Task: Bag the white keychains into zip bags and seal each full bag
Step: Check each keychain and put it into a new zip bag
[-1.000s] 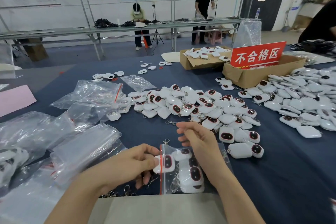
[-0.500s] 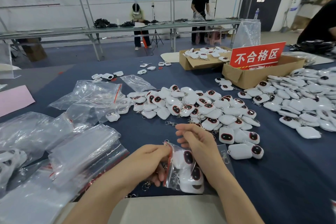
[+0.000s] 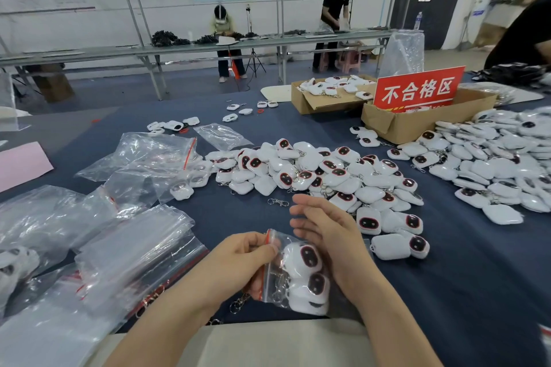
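Your left hand [image 3: 238, 259] pinches the red-striped mouth of the small clear plastic zip bag [image 3: 278, 296], held low over the dark blue table [image 3: 447, 277] and packed with white rounded keychains [image 3: 301, 259]. Your right hand [image 3: 325, 235], fingers straight and loosely spread, backs it. Tuck stray metal rings inside, then press along the whole strip.

Your single head camera faces forward and down across the table [image 3: 447, 292] (wide-angle, edges bending). Your left hand [image 3: 238, 259] and right hand [image 3: 331, 235] sit close below it.
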